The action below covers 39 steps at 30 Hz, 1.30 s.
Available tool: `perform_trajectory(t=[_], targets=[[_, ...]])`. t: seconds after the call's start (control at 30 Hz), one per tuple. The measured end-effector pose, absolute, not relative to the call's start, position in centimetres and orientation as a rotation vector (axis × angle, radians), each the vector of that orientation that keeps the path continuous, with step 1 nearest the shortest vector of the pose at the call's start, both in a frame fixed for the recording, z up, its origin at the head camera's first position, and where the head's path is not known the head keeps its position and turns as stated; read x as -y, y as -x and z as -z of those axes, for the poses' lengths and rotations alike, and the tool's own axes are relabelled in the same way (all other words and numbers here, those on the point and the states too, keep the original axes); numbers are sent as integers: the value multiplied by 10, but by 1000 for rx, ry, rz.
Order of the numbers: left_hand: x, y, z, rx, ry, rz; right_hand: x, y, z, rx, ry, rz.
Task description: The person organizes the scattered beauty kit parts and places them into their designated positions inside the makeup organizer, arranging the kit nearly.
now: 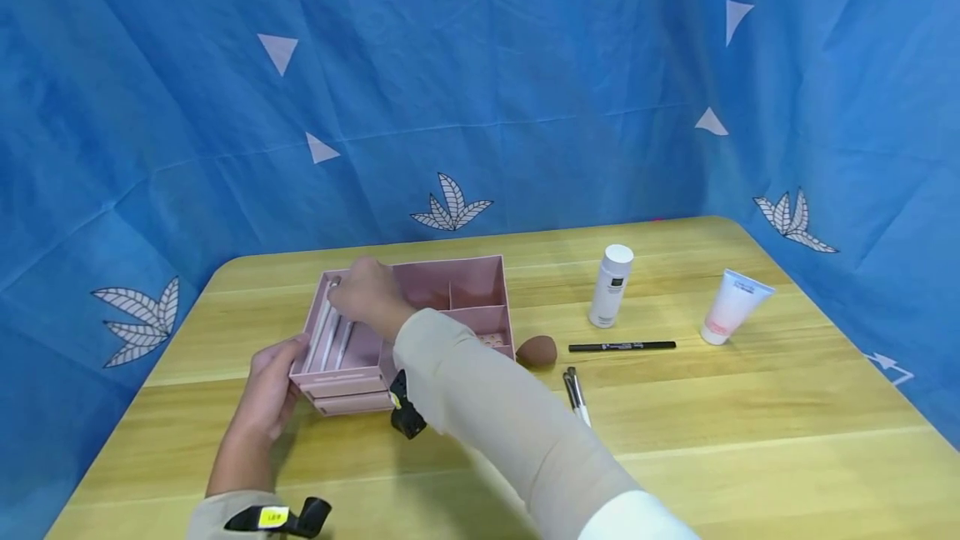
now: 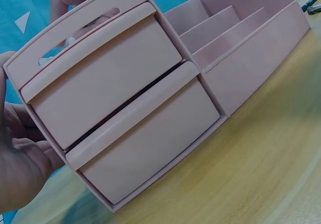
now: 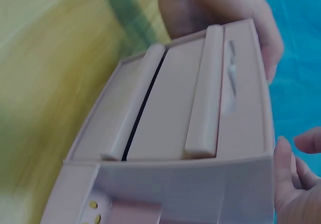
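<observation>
My left hand [image 1: 272, 383] has its grip round the left side wall of the pale pink, boxy, plastic-looking organiser [image 1: 345, 390], near its front corner; my right hand [image 1: 369, 290] reaches down into the organiser's left compartment, by the upper ends of the slim, straight white rods [image 1: 320, 327] lying there, and I cannot tell whether its fingertips pinch one or merely hover beside it; the organiser sits on the desk [image 1: 750, 440], its two drawers [image 2: 135, 133] facing me under a slotted panel; I judge it light and fairly stiff, smooth enough to slide if nudged, so the thick side wall or a corner is the sound place to hold, while the thin inner dividers [image 2: 208, 25] would likely flex; the rods look light, rigid and rather slippery, best pinched near the raised end; the desk is yellowish wood grain, flat and faintly glossy; right of the organiser are a brown, egg-shaped sponge [image 1: 537, 352], two slender brushes [image 1: 576, 394], a thin black pencil [image 1: 622, 347], a white cylindrical bottle [image 1: 609, 294] and, furthest off, a white-and-pink squeeze tube [image 1: 733, 307]; behind the organiser hangs creased blue cloth [image 1: 525, 65] printed with white leaves and triangles.
</observation>
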State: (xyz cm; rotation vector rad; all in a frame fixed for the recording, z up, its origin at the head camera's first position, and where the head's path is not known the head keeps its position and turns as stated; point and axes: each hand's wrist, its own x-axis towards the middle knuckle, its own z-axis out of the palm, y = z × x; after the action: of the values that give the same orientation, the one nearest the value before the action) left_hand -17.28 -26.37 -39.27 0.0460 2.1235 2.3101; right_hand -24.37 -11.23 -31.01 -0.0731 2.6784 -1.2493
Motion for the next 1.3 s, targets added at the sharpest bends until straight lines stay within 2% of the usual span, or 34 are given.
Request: perform_trajectory(t=[0.5,1.3], targets=[[263,172,392,-2140,-22,-2280,97,226,312,-2206,57,1865],[262,173,391,-2161,8,-2270,-26,195,338,-1981,257,1902]])
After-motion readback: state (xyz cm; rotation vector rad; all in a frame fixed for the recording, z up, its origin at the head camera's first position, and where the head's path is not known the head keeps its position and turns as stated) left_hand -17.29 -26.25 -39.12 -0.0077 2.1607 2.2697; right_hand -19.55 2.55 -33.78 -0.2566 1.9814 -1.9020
